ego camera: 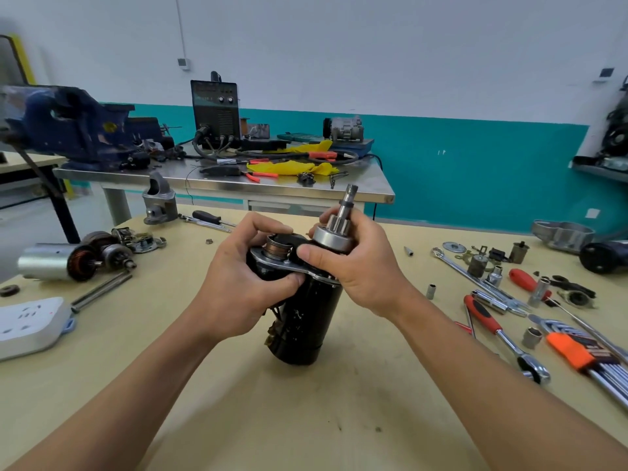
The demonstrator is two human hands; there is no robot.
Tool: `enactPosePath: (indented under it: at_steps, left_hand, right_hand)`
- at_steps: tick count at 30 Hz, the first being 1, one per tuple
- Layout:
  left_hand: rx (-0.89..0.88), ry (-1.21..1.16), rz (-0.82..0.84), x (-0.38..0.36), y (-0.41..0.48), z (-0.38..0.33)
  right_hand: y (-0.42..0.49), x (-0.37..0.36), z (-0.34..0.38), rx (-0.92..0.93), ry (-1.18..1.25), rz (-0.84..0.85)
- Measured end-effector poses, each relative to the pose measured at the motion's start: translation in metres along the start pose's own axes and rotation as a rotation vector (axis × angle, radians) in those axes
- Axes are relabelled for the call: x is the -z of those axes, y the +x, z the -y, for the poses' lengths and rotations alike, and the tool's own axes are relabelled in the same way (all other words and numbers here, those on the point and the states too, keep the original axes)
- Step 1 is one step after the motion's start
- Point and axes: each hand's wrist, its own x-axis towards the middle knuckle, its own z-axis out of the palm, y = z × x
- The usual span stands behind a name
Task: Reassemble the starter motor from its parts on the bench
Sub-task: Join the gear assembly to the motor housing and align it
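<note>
A black starter motor body [306, 321] stands upright on the wooden bench [272, 419] in front of me. Its shaft with the silver pinion drive [334, 232] points up. My left hand [244, 283] grips the upper left of the body, where the solenoid opening [278, 248] shows a coppery ring. My right hand [356, 263] holds the drive gear and the metal plate under it, thumb across the front. A grey nose housing [159, 200] stands at the far left of the bench.
A second armature and silver casing [68, 261] lie at left beside a white power strip [30, 322]. Ratchets, sockets, wrenches and an orange hex key set [574, 351] are scattered at right. Behind stands a steel table [217, 185] with a blue vise and welder.
</note>
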Motion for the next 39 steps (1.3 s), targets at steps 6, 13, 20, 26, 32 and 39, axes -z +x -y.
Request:
enactPosePath:
  at_steps: [6, 13, 20, 26, 32, 39]
  left_hand:
    - [0.003, -0.037, 0.017, 0.001, 0.002, 0.001]
    - [-0.023, -0.056, 0.005, 0.001, -0.001, 0.005]
    - [-0.023, -0.037, -0.003, 0.001, 0.0, 0.005]
    - [-0.025, -0.039, 0.001, 0.001, -0.002, 0.003]
    - [-0.026, -0.029, 0.012, 0.0, -0.002, 0.004]
    - [-0.039, -0.029, 0.014, 0.001, -0.002, 0.005]
  right_hand:
    - [0.004, 0.004, -0.001, 0.03, 0.004, 0.065]
    - [0.015, 0.009, 0.006, 0.025, 0.032, 0.219]
    - [0.015, 0.009, 0.006, 0.025, 0.033, 0.23]
    - [0.012, 0.008, 0.007, 0.029, 0.064, 0.246]
    - [0.015, 0.007, 0.008, -0.002, 0.088, 0.258]
    - [0.015, 0.007, 0.009, -0.002, 0.074, 0.257]
